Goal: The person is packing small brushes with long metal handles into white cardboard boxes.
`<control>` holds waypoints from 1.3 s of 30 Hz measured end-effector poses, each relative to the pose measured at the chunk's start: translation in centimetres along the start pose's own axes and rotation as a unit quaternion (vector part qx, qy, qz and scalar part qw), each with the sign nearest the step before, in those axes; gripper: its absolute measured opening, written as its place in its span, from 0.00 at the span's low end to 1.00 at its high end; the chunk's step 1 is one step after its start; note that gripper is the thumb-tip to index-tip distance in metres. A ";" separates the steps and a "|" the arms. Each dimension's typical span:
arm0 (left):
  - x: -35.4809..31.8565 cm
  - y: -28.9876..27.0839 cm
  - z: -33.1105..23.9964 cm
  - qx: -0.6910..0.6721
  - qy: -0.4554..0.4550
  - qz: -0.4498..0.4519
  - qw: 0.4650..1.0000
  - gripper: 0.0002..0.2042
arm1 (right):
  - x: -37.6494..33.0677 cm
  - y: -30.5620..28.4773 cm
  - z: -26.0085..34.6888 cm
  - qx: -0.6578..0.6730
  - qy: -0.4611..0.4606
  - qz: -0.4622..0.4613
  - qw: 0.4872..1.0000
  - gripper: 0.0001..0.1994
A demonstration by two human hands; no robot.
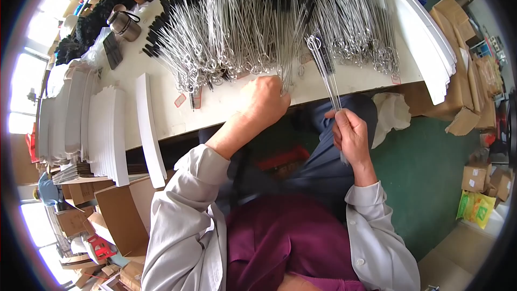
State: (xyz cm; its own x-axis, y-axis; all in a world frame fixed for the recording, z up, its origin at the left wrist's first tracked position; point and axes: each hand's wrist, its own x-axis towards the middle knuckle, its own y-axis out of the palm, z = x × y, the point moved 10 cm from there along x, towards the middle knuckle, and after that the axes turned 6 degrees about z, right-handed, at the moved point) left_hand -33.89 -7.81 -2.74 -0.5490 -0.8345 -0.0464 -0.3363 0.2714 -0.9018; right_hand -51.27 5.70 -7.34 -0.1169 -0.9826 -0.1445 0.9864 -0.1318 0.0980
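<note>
My right hand (351, 136) is closed round a small bundle of thin wire cleaning brushes (325, 64), held upright off the table's front edge. Ring ends and dark bristles show at the top of the bundle. At the near edge of a large pile of similar wire brushes (231, 27), my left hand (265, 99) is closed, thumb and fingers pinched at the ring end of a brush there. The curled fingers partly hide that brush. Black-bristled brushes make up the left of the pile; pale, clear-looking ones (350, 16) lie on the right.
White folded card strips (107, 129) stand stacked at the table's left, with one single strip (151, 129) overhanging the edge. More white strips (431, 37) lie at the right. A metal flask (124, 23) stands at the back left. Cardboard boxes (121, 215) sit lower left.
</note>
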 end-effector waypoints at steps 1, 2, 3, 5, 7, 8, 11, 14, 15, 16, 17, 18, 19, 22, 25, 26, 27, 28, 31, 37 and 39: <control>0.1 -0.3 0.2 -0.022 0.007 -0.012 1.000 0.13 | 0.0 -0.2 0.1 -0.012 -0.006 -0.004 1.000 0.17; 0.1 -0.5 0.4 -0.020 0.009 -0.016 1.000 0.13 | 0.0 -0.3 0.2 -0.023 -0.012 -0.009 1.000 0.17; 0.1 -0.3 0.9 -0.069 -0.004 0.002 0.998 0.12 | 0.0 -0.3 0.2 -0.024 -0.017 -0.009 1.000 0.17; 0.2 -0.5 1.4 -0.119 -0.016 0.019 0.993 0.10 | 0.0 -0.2 -0.2 -0.008 -0.006 -0.009 1.000 0.17; 0.4 -0.5 2.8 -0.205 -0.072 0.043 0.975 0.10 | 0.1 0.0 -0.1 -0.003 -0.003 -0.008 1.000 0.17; 0.4 -0.4 3.2 -0.205 -0.071 0.041 0.975 0.10 | 0.2 0.1 -0.2 0.004 0.002 -0.005 1.000 0.17; -0.2 -1.6 3.5 -0.102 -0.028 -0.034 0.994 0.11 | 0.4 1.1 -0.8 0.037 0.019 0.017 0.999 0.17; -0.9 -1.9 2.6 -0.054 -0.050 -0.028 0.997 0.15 | 0.0 0.0 -0.5 -0.033 0.032 -0.039 0.998 0.16; -1.9 -3.3 2.4 -0.052 -0.056 -0.035 0.996 0.15 | 0.8 0.6 -1.3 -0.004 0.048 -0.015 0.999 0.16; -3.1 -5.2 1.5 -0.067 -0.038 -0.072 0.994 0.16 | 0.7 0.4 -1.4 0.012 0.052 -0.012 0.999 0.15; -4.1 -6.7 1.3 -0.063 -0.034 -0.098 0.993 0.16 | 0.5 -0.1 -1.3 0.023 0.046 -0.009 0.999 0.15; -5.3 -8.1 1.3 -0.059 -0.030 -0.122 0.990 0.16 | 0.3 -0.2 -1.3 0.035 0.040 -0.007 0.999 0.15; -6.6 -10.1 2.0 -0.046 -0.043 -0.159 0.985 0.15 | 0.0 -0.2 -0.9 0.025 0.027 -0.003 0.999 0.16; -12.5 -16.0 8.8 0.049 -0.159 -0.273 0.948 0.14 | 0.0 1.1 0.2 0.002 0.002 0.023 1.000 0.16; -18.4 -18.1 17.7 0.160 -0.269 -0.282 0.907 0.28 | 0.1 3.7 1.2 -0.020 -0.015 0.080 0.997 0.16; -19.5 -17.4 19.9 0.153 -0.336 -0.211 0.905 0.33 | 0.1 4.2 1.2 -0.020 -0.011 0.085 0.996 0.16; -20.2 -16.3 21.2 0.155 -0.382 -0.150 0.899 0.35 | 0.1 4.9 1.3 -0.023 -0.015 0.098 0.995 0.16; -20.9 -15.1 22.5 0.155 -0.424 -0.087 0.888 0.36 | 0.1 5.7 1.4 -0.027 -0.021 0.110 0.993 0.16; -22.6 -12.9 23.1 0.174 -0.393 -0.086 0.899 0.33 | -0.2 7.6 0.8 -0.018 -0.011 0.129 0.991 0.16; -24.6 -12.0 25.3 -0.117 -0.426 -0.117 0.889 0.24 | -1.2 10.4 -0.9 -0.009 0.029 0.179 0.983 0.16; -25.2 -11.7 26.3 -0.350 -0.385 -0.210 0.828 0.20 | -1.9 11.4 -1.3 -0.020 0.037 0.200 0.979 0.16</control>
State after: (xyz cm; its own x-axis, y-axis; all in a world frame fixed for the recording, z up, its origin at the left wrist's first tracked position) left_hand 4.02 -2.55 -2.29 0.2875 -0.9111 -0.2954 -0.8832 -0.1328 -0.4499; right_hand -39.66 6.22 -7.25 0.2869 -0.9420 -0.1743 0.9554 0.2682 0.1235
